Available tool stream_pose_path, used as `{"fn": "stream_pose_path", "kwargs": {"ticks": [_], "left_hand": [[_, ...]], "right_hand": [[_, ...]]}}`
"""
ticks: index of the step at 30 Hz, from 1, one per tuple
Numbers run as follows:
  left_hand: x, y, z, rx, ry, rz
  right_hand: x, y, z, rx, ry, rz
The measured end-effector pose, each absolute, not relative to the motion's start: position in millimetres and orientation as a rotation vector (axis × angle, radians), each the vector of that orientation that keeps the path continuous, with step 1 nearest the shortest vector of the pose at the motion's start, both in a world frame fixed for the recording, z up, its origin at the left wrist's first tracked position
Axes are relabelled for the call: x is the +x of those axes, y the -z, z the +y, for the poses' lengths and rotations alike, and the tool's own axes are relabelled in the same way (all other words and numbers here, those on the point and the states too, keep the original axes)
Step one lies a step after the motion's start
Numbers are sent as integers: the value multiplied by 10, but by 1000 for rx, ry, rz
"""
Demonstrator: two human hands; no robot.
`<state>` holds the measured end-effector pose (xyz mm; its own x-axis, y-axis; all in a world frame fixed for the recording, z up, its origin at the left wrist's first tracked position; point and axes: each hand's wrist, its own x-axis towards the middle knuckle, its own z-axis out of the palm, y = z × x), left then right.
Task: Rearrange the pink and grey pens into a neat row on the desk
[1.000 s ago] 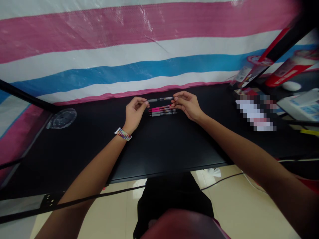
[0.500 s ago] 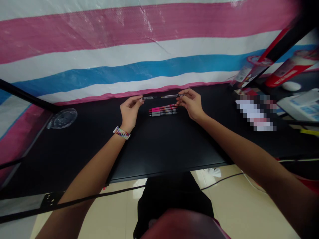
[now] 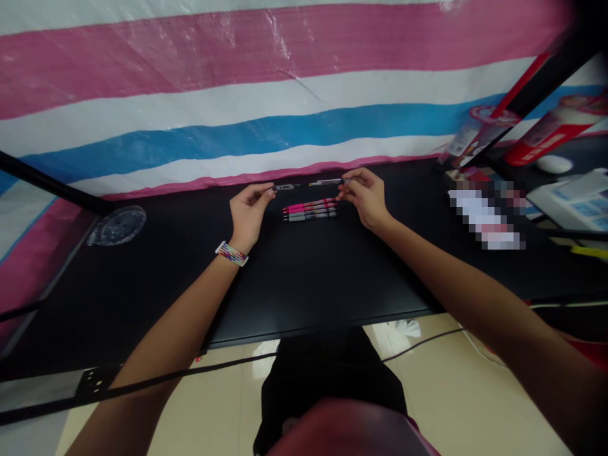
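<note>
One pen (image 3: 305,184) runs nearly level between your two pinches, near the desk's (image 3: 323,272) far edge: your left hand (image 3: 247,212) grasps its grey end, your right hand (image 3: 368,199) the opposite end, partly hidden by the fingers. Best to use light, even pressure with both ends in line, so nothing bends or twists, and to leave clearance from the row of pens (image 3: 308,207), just nearer the desk's front edge.
</note>
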<state>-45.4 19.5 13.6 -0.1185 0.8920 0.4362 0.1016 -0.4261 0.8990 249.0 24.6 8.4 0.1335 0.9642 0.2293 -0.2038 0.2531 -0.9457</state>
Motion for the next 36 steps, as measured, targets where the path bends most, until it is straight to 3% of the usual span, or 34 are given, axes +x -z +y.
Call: {"fn": "stream_pose_path", "kwargs": {"ticks": [7,18,36], "left_hand": [[-446,-150,180,1528,-1606,1108],[-387,-319,-19,1930,-1283,1156],[-330,-268,5,1794,-1387,1047]], "right_hand": [[2479,-103,229,-933,-1044,-1068],[2464,-217,87,-845,-1271,-1245],[2403,-256,43,-840,-1328,-1183]]}}
